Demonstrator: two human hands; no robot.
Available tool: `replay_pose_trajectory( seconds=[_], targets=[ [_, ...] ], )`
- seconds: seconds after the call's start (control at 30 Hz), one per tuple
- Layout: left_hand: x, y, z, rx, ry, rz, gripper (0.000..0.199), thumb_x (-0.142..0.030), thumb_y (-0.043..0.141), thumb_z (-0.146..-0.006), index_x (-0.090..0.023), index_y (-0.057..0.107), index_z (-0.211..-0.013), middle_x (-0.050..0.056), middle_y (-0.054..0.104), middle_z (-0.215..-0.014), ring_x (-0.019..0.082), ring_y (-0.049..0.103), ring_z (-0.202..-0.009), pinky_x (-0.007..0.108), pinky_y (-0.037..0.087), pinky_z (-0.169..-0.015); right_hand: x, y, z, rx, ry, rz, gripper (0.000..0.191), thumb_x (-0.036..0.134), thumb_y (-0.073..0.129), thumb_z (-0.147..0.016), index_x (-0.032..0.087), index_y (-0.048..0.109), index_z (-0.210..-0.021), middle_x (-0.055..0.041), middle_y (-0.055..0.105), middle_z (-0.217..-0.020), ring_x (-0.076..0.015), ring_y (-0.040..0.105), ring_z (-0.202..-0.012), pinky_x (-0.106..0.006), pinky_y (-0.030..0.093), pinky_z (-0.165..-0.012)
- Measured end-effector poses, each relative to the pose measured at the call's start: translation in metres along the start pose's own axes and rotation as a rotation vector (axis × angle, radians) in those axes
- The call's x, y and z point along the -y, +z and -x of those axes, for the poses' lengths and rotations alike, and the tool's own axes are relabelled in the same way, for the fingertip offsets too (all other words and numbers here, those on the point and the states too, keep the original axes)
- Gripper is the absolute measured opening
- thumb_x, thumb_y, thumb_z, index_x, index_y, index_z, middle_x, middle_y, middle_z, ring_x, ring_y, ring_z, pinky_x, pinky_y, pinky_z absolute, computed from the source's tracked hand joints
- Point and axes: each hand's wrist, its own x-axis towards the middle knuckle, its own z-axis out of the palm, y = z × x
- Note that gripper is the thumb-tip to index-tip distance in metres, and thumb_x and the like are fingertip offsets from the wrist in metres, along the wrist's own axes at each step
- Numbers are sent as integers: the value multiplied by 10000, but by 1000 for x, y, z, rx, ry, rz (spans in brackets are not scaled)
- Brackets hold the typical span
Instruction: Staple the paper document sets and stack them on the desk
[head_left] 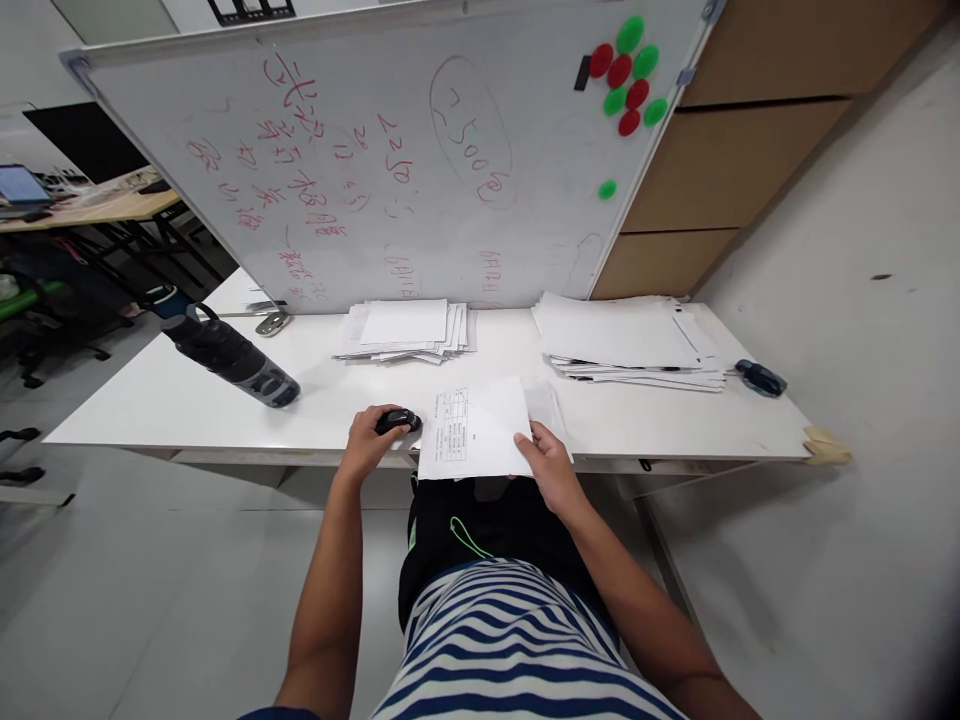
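Above the smooth white desk point(315, 425), the right hand point(551, 465) pinches flat printed paper point(491, 425); the left hand point(367, 437) grips a glossy black stapler point(398, 421).

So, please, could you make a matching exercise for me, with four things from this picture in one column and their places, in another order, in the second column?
Things:
1. Bottle
2. Small black object
3. Printed sheet
4. Lone green magnet

Places:
A. In the right hand
B. On the whiteboard
C. Standing on the desk
D. In the left hand

Right pairs: 1-C, 2-D, 3-A, 4-B
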Motion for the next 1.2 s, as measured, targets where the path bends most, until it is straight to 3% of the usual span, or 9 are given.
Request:
replay_pose_trajectory(
  seconds=[0.27,0.4,0.57,0.9,1.1,1.2],
  targets=[
    [-3,6,-1,14,29,-124,335,-437,655,-784,-333,668,-1102,28,675,-1140,312,511,-1149,454,410,-960,-12,7,3,28,55,-22,365,444,617,-853,198,604,-1121,-33,712,-822,-153,604,-525,-297,536,-473],
    [-3,6,-2,15,41,-138,322,-424,649,-786,-331,665,-1094,19,677,-1126,299,517,-1122,448,403,-965,-15,13,4,39,112,105,410,398,557,-876,196,543,-1232,-10,690,-714,-169,627,-473,-292,523,-437],
    [-4,5,-2,15,31,-136,337,-427,655,-779,-326,661,-1101,18,675,-1137,294,514,-1132,444,406,-971,-2,8,10,29,118,267,490,362,503,-908,215,496,-1376,-29,714,-788,-165,649,-470,-285,534,-443],
    [-7,3,0,2,3,-92,389,-443,690,-755,-308,663,-1118,60,672,-1140,312,524,-1164,441,441,-945,3,-7,9,18,28,131,531,439,551,-897,182,545,-1362,-22,711,-747,-160,624,-484,-309,548,-481],
    [-7,3,0,12,-26,-73,419,-443,691,-758,-303,651,-1151,73,655,-1156,309,513,-1177,444,422,-973,-4,5,7,52,68,133,513,434,539,-900,195,541,-1354,-32,720,-800,-158,632,-504,-312,555,-498],
    [-8,4,0,17,-59,-81,460,-463,691,-754,-306,639,-1183,81,645,-1187,315,517,-1169,452,412,-975,-9,15,5,132,119,130,500,410,529,-907,214,520,-1367,-34,721,-806,-163,643,-507,-302,537,-480]
  ],
)
